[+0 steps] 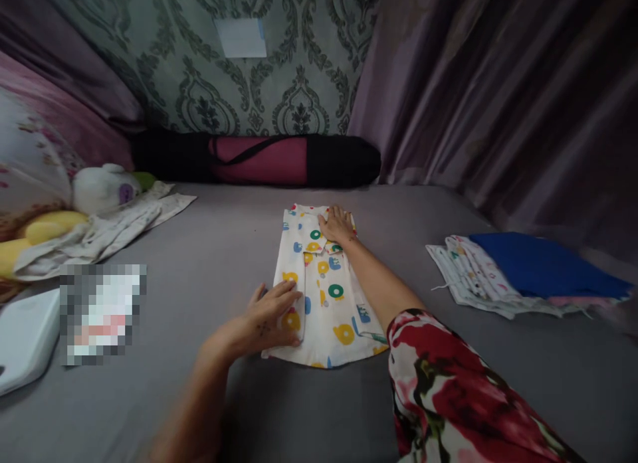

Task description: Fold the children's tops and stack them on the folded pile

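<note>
- Grey sheet (199, 250): printed shirt (321, 313) lies mid-surface
- Left hand (272, 315) on its left side, right hand (339, 225) near collar; fingers extended, slightly apart
- Back: black-maroon bag (264, 167) below patterned wallpaper (299, 78)
- Purple curtains (433, 104) both sides

Shirt (323, 340) flat on the bed (199, 250), center, far end toward the wall (294, 84). Left hand (272, 315) at its near left side, right hand (339, 225) on its far right corner. Folded stack (543, 264) off to the right, well apart from the shirt. Long bag (259, 159) behind, lying crosswise along the wall; panel (243, 38) on the wall above it. Far left: plush toy (100, 190) with loose cloth (114, 230) in front. Near left: case (27, 340), pixelated item (104, 317) just right of it. Curtains (438, 84) both sides.
</note>
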### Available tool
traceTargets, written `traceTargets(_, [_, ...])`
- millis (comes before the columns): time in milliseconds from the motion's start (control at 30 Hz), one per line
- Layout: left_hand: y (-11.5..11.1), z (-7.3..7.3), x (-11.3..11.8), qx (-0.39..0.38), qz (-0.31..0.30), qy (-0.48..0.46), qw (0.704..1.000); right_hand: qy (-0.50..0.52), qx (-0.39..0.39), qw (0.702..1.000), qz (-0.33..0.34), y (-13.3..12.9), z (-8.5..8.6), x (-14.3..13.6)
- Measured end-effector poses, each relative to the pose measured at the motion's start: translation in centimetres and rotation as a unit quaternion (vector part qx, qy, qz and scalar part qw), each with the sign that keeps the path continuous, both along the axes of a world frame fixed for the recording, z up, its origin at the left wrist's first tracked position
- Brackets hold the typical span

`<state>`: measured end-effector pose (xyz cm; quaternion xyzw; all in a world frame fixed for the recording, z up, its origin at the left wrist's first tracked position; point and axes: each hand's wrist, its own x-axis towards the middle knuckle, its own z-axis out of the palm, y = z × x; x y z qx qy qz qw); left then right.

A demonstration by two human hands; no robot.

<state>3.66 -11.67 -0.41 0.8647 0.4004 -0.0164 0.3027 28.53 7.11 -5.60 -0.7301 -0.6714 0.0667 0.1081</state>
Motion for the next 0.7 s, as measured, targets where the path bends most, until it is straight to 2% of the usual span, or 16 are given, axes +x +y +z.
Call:
traceTargets(67, [0.0, 0.0, 0.0, 0.0, 0.0, -0.009, 1.0, -0.001, 0.0, 1.0, 0.004, 0.1, -0.2, 0.2])
traceTargets(167, [0.2, 0.4, -0.1, 0.017, 0.027, -0.049, 0.998, 0.031, -0.03, 0.999, 0.013, 0.0, 0.7, 0.5])
traceTargets(233, [0.5, 0.7, -0.1, 0.02, 0.077, -0.081, 0.993, 0.045, -0.028, 0.998, 0.023, -0.6, 1.6, 0.4])
traceTargets(300, [0.8, 1.1, -0.1, 0.022, 0.153, -0.1, 0.983, 0.035, 0.0, 0.998, 0.059, -1.7, 2.0, -0.4])
traceTargets(367, [1.1, 1.3, -0.2, 0.035, 0.227, -0.114, 0.967, 0.012, 0.015, 0.992, 0.122, -3.1, 1.8, -1.4])
traceTargets(433, [1.4, 1.3, -0.5, 0.058, 0.286, -0.133, 0.947, -0.003, -0.002, 0.986, 0.166, -4.4, 1.2, -2.4])
traceTargets(567, [1.9, 1.0, -1.1, 0.064, 0.355, -0.154, 0.92, -0.019, -0.049, 0.985, 0.164, -5.4, 0.9, -3.2])
traceTargets(633, [2.2, 0.6, -1.5, 0.067, 0.38, -0.162, 0.908, -0.032, -0.052, 0.984, 0.166, -6.0, 1.6, -3.8])
traceTargets(700, [2.4, 0.3, -1.8, 0.074, 0.399, -0.175, 0.897, -0.039, -0.027, 0.98, 0.195, -7.5, 2.5, -5.1])
